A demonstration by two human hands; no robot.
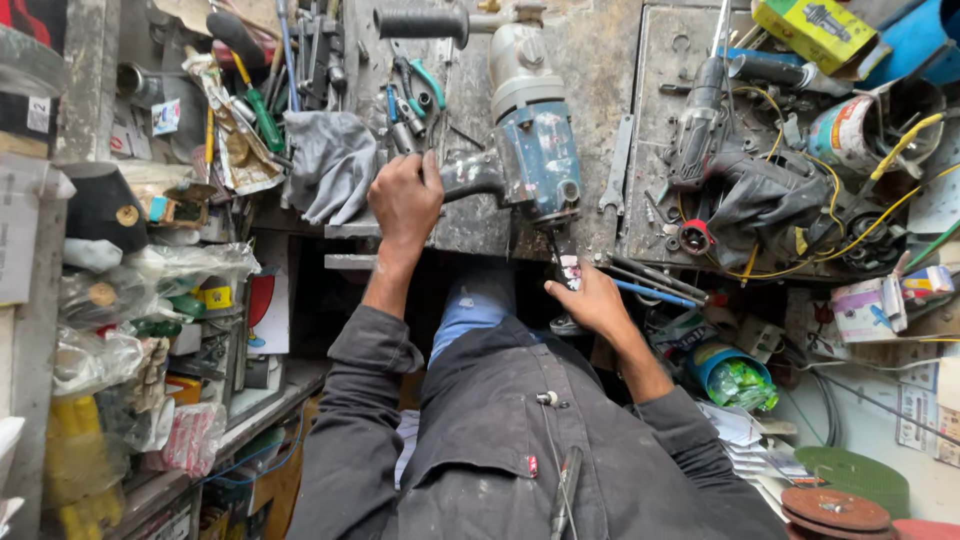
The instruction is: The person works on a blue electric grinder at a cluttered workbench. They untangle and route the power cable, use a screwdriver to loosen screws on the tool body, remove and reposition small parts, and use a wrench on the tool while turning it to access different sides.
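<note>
Left hand (405, 195) grips grinder (535, 150) beside grey cloth (330, 160)

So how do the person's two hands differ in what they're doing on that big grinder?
The left hand is closed in a fist around the grinder's rear grip, up on the workbench; the right hand sits lower, at the bench's front edge, fingers pinching the cord end below the blue body. The left shows its back with knuckles up; the right is looser and angled inward. Both are bare, with dark sleeves.
</note>
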